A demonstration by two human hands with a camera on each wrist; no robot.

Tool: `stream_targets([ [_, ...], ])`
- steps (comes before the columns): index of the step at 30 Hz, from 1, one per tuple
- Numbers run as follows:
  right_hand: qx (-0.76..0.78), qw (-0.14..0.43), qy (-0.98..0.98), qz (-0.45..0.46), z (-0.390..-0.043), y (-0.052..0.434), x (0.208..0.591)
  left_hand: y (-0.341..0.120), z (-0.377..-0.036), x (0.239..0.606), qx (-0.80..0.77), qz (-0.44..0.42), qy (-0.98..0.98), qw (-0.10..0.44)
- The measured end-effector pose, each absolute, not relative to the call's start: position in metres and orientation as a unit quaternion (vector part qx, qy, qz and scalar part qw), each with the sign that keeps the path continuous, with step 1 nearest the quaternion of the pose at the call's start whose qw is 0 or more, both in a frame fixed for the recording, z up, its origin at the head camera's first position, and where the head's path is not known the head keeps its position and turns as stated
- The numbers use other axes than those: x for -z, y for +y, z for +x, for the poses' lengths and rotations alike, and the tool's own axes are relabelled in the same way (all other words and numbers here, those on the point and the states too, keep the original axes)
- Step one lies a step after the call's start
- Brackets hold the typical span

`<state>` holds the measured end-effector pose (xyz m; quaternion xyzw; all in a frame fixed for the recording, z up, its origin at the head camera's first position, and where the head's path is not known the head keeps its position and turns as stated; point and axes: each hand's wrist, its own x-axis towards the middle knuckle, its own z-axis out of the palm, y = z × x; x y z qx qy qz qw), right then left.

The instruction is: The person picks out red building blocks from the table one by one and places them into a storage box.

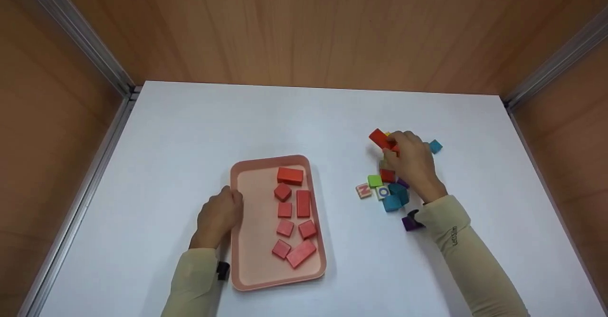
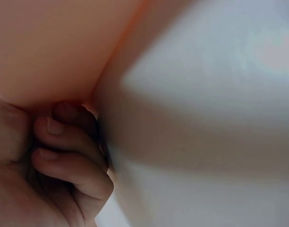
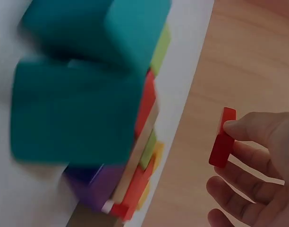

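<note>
The left hand (image 1: 219, 216) grips the left rim of a pink tray (image 1: 257, 222), its fingers (image 2: 71, 170) curled in under the edge. The right hand (image 1: 414, 161) is at the far end of a loose pile of blocks to the right of the tray, thumb and fingertip pinching a red block (image 1: 378, 138); the right wrist view shows it held clear of the pile, the other fingers bent and slightly apart.

Eight red blocks lie in the right half of the tray, three long and five cube-like; one long block (image 1: 290, 176) is at the far end. In the pile, a light green block (image 1: 375, 180) sits beside another red block (image 1: 387, 176), with two letter blocks and two teal blocks nearer. A purple block (image 1: 411, 223) lies near the right sleeve (image 1: 468, 250), and a blue cube (image 1: 435, 146) lies just right of the right hand.
</note>
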<state>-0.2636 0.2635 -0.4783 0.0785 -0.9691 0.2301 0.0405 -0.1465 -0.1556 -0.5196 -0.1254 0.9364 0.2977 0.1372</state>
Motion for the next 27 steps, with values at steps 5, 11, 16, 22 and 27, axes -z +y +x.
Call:
stream_targets([
  [5, -0.219, 0.074, -0.963, 0.137, -0.257, 0.241, 0.475, -0.153, -0.149, 0.518, -0.295, -0.127, 0.936, 0.141],
  [11, -0.234, 0.083, -0.949, 0.193, -0.247, 0.213, 0.473, -0.15, -0.152, 0.517, -0.294, -0.136, 0.933, 0.156],
  [16, -0.226, 0.089, -0.942, 0.232, -0.239, 0.188, 0.466, -0.148, -0.154, 0.517, -0.3, -0.135, 0.934, 0.142],
  [22, -0.196, 0.117, -0.928, 0.295, -0.232, 0.159, 0.458, -0.145, -0.154, 0.517, -0.307, -0.134, 0.933, 0.13],
  [27, -0.185, 0.139, -0.91, 0.343, -0.221, 0.135, 0.456, -0.145, -0.154, 0.517, -0.308, -0.129, 0.935, 0.119],
])
